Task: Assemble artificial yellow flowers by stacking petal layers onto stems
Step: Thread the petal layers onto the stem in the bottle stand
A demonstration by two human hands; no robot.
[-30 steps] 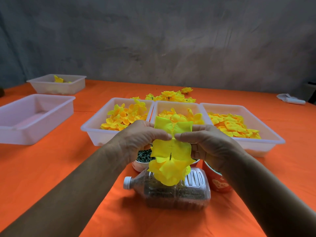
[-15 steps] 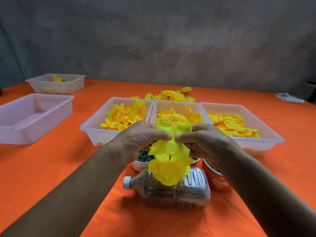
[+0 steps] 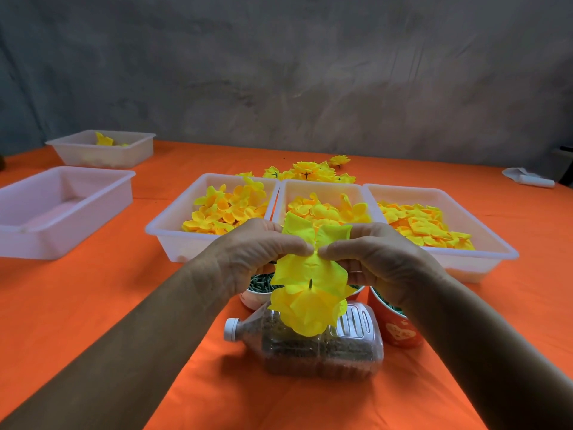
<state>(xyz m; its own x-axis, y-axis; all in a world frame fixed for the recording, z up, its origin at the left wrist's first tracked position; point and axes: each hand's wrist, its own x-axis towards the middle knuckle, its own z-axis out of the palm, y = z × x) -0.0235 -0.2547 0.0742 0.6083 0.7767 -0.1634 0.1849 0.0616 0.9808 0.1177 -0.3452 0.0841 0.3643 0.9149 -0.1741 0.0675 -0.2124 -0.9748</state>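
1. Both hands are meeting at chest height over the worktop (image 3: 93, 290): the left hand (image 3: 248, 259) and the right hand (image 3: 378, 262) are each pinching the middle of a petal layer (image 3: 310, 268), thumbs and forefingers pressed together tip to tip at its centre.
2. The stem (image 3: 310, 284) is showing as a thin dark tip poking through the layer just below the fingers; its long axis seems to be running toward the person and downward.
3. An already stacked bloom (image 3: 305, 311) is hanging just beneath, so the pinched layer probably needs sliding down along the stem; both hands are equally near.
4. Beneath the bloom, a bottle (image 3: 310, 346) is lying on its side, with cups of green stems (image 3: 260, 282) just behind it.
5. Farther out, three trays (image 3: 173, 240) are holding loose yellow petals, with finished flowers (image 3: 310, 173) behind them.
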